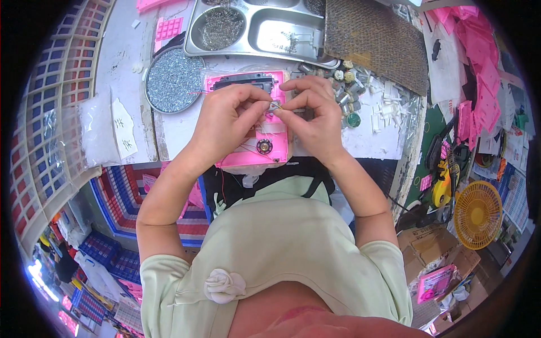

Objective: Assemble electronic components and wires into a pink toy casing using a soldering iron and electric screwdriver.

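A pink plastic housing (pixel 277 153) lies on the table edge in front of me, its inner side up. A long black part (pixel 243 80) sits across its far end. Near its close end is a small round black part (pixel 264 146) with a brass-coloured centre, and thin wires run beside it. Over the middle of the housing, my left hand (pixel 232 115) and my right hand (pixel 313 115) meet with thumbs and forefingers pinched. Between their fingertips is a tiny pale, metallic-looking piece (pixel 274 105), too small to name.
A round tray of small silvery parts (pixel 174 80) stands left of the housing. Beyond is a steel compartment tray (pixel 259 54) with small metal parts. Small motors (pixel 350 101) and white plastic pieces (pixel 389 107) lie to the right, below a brown textured sheet (pixel 377 42). A white plastic basket (pixel 67 84) rises at the left.
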Available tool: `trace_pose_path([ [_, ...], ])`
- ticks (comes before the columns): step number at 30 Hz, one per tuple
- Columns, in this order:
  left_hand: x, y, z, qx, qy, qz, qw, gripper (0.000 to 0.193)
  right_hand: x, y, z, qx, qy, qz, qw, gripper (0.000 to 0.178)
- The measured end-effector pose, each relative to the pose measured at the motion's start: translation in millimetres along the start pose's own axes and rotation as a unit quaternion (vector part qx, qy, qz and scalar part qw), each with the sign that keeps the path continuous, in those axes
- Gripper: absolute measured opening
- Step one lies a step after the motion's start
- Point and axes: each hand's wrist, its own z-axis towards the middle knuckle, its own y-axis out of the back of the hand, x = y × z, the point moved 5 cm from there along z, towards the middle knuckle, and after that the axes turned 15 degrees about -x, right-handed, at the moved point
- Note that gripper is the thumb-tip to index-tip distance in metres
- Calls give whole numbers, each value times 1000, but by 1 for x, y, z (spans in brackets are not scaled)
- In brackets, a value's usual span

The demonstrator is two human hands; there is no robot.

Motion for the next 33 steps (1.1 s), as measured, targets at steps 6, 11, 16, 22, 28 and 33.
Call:
trace_pose_path([
  [6,7,3,-4,35,62,-12,997,10,0,-3,-3,-12,-49,16,999,15],
  [11,12,1,-10,34,82,-61,994,8,10,-1,-13,-9,31,-28,999,17],
  [16,24,-1,-16,26,101,-100,989,8,19,6,-19,-12,76,-91,993,21],
  [22,6,13,-17,12,-27,18,999,10,-15,188,-90,-269,-224,-124,929,18],
  [28,6,15,-14,8,-31,20,999,7,-63,378,-195,-556,-358,185,727,27],
  [33,-2,4,-11,-15,-135,86,987,7,-79,415,-160,-596,-247,111,756,24],
])
